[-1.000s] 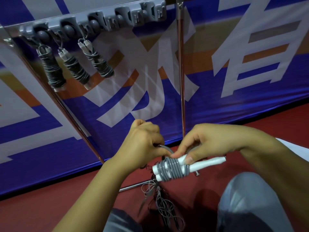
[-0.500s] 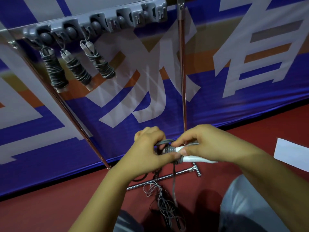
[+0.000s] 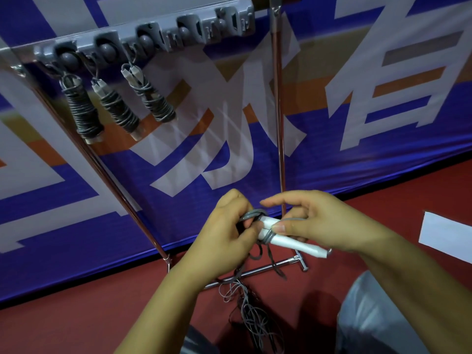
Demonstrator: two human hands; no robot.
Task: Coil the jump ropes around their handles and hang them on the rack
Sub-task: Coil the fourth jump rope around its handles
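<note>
My right hand (image 3: 316, 221) grips two white jump rope handles (image 3: 288, 240) held side by side, thumb on top. My left hand (image 3: 227, 228) pinches the grey rope (image 3: 251, 216) where it loops over the handles' left end. Loose grey rope (image 3: 255, 318) hangs down from the handles into a tangle on the red floor. Higher up on the left, the grey hook rack (image 3: 158, 37) carries three coiled jump ropes (image 3: 117, 108) hanging side by side.
The rack stands on a chrome frame with an upright pole (image 3: 279, 129), a slanted pole (image 3: 107, 180) and a foot bar (image 3: 268, 269) on the red floor. A blue, white and orange banner (image 3: 357, 98) hangs behind. A white sheet (image 3: 447, 233) lies at right. My knees show at the bottom.
The handles rose and tilted, their right end now pointing down. The thick band of coils seen a second ago no longer shows; my left hand now holds a loop at the handles' left end.
</note>
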